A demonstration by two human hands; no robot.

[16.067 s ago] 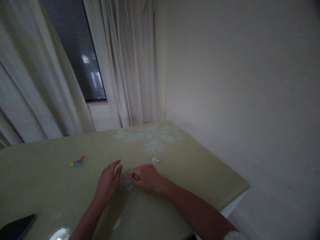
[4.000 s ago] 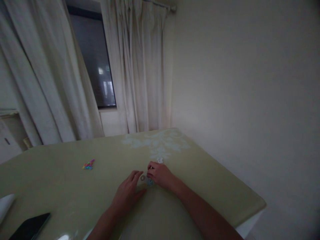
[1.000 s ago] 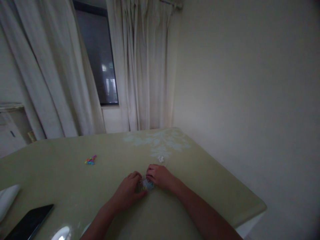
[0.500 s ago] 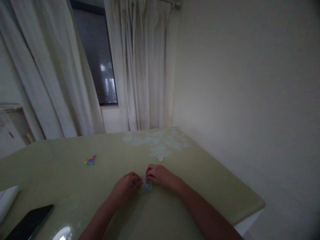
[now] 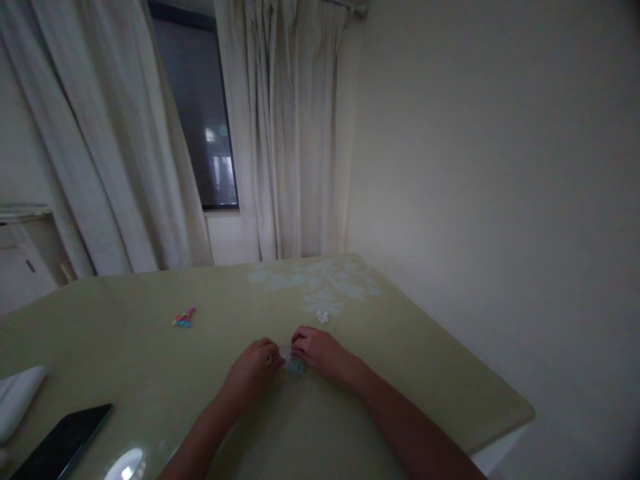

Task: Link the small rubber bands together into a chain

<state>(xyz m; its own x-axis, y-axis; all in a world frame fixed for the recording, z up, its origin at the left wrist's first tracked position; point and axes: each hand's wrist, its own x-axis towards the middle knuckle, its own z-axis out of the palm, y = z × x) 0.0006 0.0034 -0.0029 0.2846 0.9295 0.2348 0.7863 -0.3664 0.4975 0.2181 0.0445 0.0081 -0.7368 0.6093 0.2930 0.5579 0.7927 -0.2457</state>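
- Premises: a room in a home, judging by the furnishings.
- Window (image 5: pixel 190 107): dark glass with points of light, flanked by long, pale, gathered curtains (image 5: pixel 120 147); part of a curtain rod (image 5: pixel 359 9) visible above.
- Wall (image 5: pixel 475 167): plain, pale finish.
- Furniture: table (image 5: pixel 425 373), yellow-green top with a pale leafy pattern (image 5: pixel 325 283); whitish cabinet (image 5: pixel 30 257) standing beyond, far left.

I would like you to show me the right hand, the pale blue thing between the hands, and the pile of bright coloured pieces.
Right hand (image 5: pixel 320 349): head view, back of the hand.
Pale blue thing (image 5: pixel 296 367): head view, middle of its visible part.
Pile of bright coloured pieces (image 5: pixel 185 319): head view, its middle.
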